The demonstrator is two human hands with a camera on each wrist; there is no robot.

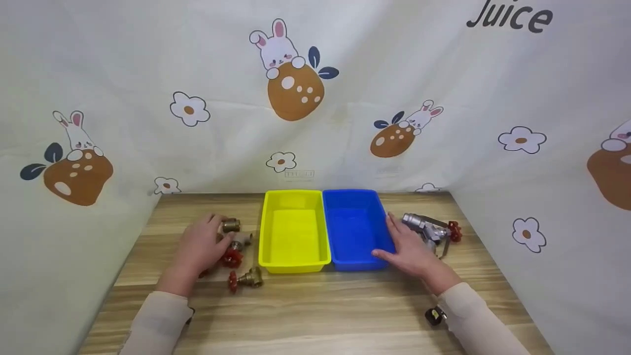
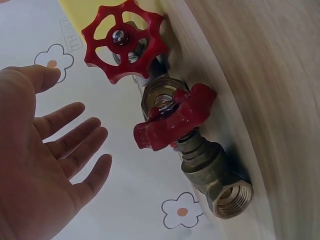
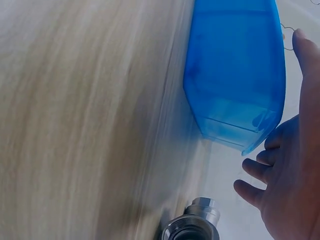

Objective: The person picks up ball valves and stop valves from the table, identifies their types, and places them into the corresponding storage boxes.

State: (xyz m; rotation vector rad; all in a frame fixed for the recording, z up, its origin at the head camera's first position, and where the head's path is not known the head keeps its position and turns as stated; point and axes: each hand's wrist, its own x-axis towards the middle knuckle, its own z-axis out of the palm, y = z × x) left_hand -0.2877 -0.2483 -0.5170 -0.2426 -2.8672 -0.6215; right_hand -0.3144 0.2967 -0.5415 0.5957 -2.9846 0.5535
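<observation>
My left hand (image 1: 201, 244) hovers over a group of brass valves at the left of the table, its fingers loosely spread. In the left wrist view that hand (image 2: 55, 145) holds nothing and stands apart from a brass valve (image 2: 212, 172) and two red handwheels, the upper one (image 2: 152, 52) facing the camera. Nearest the front lies a brass valve (image 1: 252, 277) with a red handwheel. My right hand (image 1: 408, 251) is at the right rim of a blue bin (image 1: 352, 231), fingers extended and thumb over the near corner. Its palm partly hides metal valves (image 1: 418, 221) lying to the right.
A yellow bin (image 1: 295, 234) stands against the blue bin's left side. One red handwheel (image 1: 454, 231) sticks out from the right-hand valves. Behind the wooden table (image 1: 315, 315) hangs a patterned cloth (image 1: 222, 59), which also covers both sides.
</observation>
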